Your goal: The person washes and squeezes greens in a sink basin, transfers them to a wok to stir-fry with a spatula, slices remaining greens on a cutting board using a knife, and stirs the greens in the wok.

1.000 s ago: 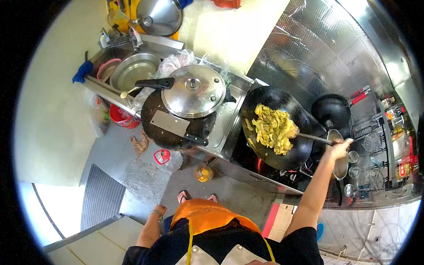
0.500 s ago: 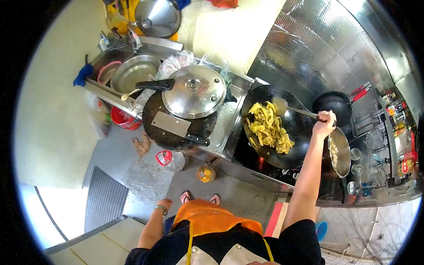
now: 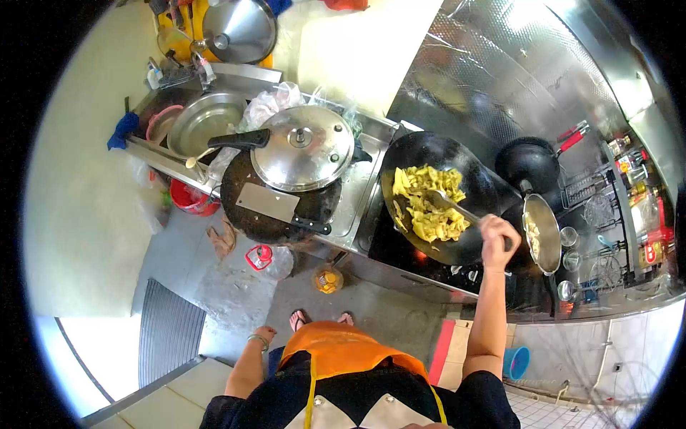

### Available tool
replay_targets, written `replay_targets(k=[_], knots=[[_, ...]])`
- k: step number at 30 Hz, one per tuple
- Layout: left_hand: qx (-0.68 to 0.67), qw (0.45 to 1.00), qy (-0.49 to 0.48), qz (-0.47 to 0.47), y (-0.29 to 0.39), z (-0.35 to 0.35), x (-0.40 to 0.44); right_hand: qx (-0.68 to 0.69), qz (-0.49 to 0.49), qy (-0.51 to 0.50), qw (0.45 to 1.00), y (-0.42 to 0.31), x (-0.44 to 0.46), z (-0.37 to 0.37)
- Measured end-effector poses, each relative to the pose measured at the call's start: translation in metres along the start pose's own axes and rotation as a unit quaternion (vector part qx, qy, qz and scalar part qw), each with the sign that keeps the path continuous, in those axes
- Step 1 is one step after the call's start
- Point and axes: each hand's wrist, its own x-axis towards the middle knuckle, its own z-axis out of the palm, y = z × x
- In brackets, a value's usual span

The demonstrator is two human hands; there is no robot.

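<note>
My right hand [image 3: 498, 242] is closed around the handle of a metal spatula [image 3: 461, 209]. Its head is among yellow-green sliced food [image 3: 437, 223] in a large black wok [image 3: 471, 161] on the stove, so the blade is mostly hidden. My left hand [image 3: 265, 334], with a bracelet at the wrist, hangs low at my side, away from the counter. Its fingers are too small and turned away to read. Left of the wok, a cleaver [image 3: 267, 202] lies on a round dark chopping board [image 3: 236, 182], beside a lidded pressure cooker [image 3: 294, 161].
Right of the wok are a pan with pale food [image 3: 547, 236] and a smaller black wok [image 3: 525, 161]. A metal basin [image 3: 202, 129] sits in the sink at left. On the floor stand a red bucket [image 3: 189, 202], a clear jug [image 3: 275, 262] and an oil bottle [image 3: 328, 279].
My right hand has moved down and left with the spatula. The spatula head has gone from the food's upper right edge into its middle, and the food is shifted. The view has moved slightly.
</note>
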Motion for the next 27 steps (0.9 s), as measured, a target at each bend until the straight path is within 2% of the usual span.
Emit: replay_targets(k=[1,2,3,5,6,8,9,10,11,14,17,19,20,21,23,25,26,27], knots=[[-0.004,1.0,0.015,0.025,-0.019,0.015,0.023,0.008,-0.034,0.071,0.997,-0.001,0.007,-0.006],[-0.01,0.998,0.031,0.048,-0.025,0.023,0.035,0.045,-0.039,0.047,0.997,-0.002,0.016,-0.023],[-0.036,0.998,0.035,0.026,-0.013,0.015,0.025,0.047,-0.034,0.058,0.997,0.0,0.017,-0.037],[-0.08,0.996,0.039,-0.016,0.034,-0.02,-0.009,-0.075,-0.059,0.143,0.985,0.025,0.012,-0.02],[-0.047,0.998,0.027,-0.023,0.035,-0.02,-0.007,-0.212,-0.067,0.148,0.964,0.029,0.013,-0.001],[0.015,0.999,0.008,-0.037,0.029,-0.011,0.009,-0.14,0.001,0.038,0.989,0.041,-0.009,0.006],[-0.005,0.999,0.009,-0.039,0.03,-0.011,0.011,-0.162,-0.001,-0.017,0.987,0.02,-0.013,0.02],[-0.024,0.999,0.006,-0.042,0.028,-0.011,0.009,-0.127,0.018,-0.084,0.988,-0.001,-0.019,0.033],[-0.042,0.998,0.003,-0.044,0.025,-0.01,0.006,-0.133,0.006,-0.177,0.975,-0.021,-0.025,0.036],[0.092,0.992,0.038,0.072,-0.017,0.021,0.037,-0.074,-0.006,-0.334,0.94,-0.063,-0.039,0.046],[0.0,0.999,-0.016,-0.047,0.013,0.0,0.005,-0.165,-0.001,-0.319,0.933,-0.039,-0.049,0.035],[-0.043,0.995,-0.044,-0.075,0.023,-0.008,-0.001,-0.246,0.028,-0.244,0.938,-0.012,-0.045,0.033],[-0.063,0.992,-0.057,-0.089,0.026,-0.013,-0.003,-0.248,0.025,-0.239,0.939,-0.012,-0.048,0.031],[-0.04,0.997,-0.027,-0.064,0.029,-0.017,0.002,-0.249,0.019,-0.235,0.939,-0.014,-0.043,0.034],[0.005,0.999,0.029,-0.02,0.029,-0.015,0.012,-0.16,0.016,-0.299,0.941,-0.043,-0.037,0.039],[-0.034,0.998,0.043,-0.029,0.032,-0.019,0.01,-0.127,0.048,-0.327,0.935,-0.062,-0.045,0.04],[-0.055,0.997,0.048,-0.033,0.035,-0.018,0.008,-0.163,0.035,-0.322,0.932,-0.052,-0.048,0.037],[-0.013,0.999,0.033,-0.013,0.038,-0.015,0.004,-0.2,0.023,-0.317,0.927,-0.037,-0.052,0.032]])
